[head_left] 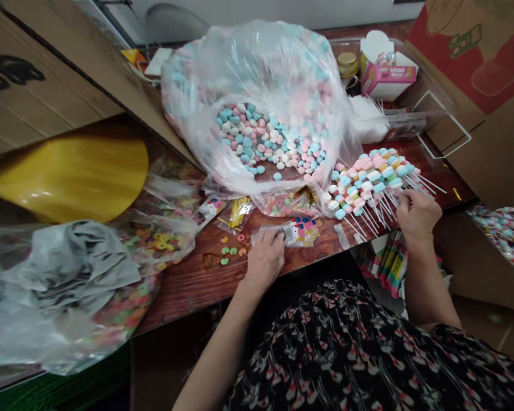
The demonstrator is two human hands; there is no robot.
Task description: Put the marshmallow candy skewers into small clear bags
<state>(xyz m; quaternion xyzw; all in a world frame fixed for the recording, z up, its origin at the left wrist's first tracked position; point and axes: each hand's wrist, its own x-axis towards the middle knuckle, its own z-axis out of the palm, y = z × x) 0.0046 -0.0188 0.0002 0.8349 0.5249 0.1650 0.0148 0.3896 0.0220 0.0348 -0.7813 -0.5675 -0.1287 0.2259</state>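
Note:
My left hand (pixel 266 256) rests at the table's front edge, its fingers closed on the clear end of small printed plastic bags (pixel 304 229). My right hand (pixel 418 214) is at the right, fingers pinched around the white stick of a candy lollipop. Beside it lies a pile of candy lollipops (pixel 368 177) in pink, blue, white and yellow, their sticks pointing toward me. Several loose ring candies (pixel 225 251) lie left of my left hand. Behind the bags, a large clear plastic bag (pixel 257 63) stands open, full of pastel candies (pixel 278 142).
Yellow twist ties (pixel 240 211) lie behind the ring candies. A grey cloth (pixel 81 268) sits on a bag of ring candies at left, near a yellow rounded object (pixel 77 177). Cardboard boxes (pixel 492 142) flank the table (pixel 184 297). A clear tray (pixel 428 85) holds a pink box (pixel 388 80).

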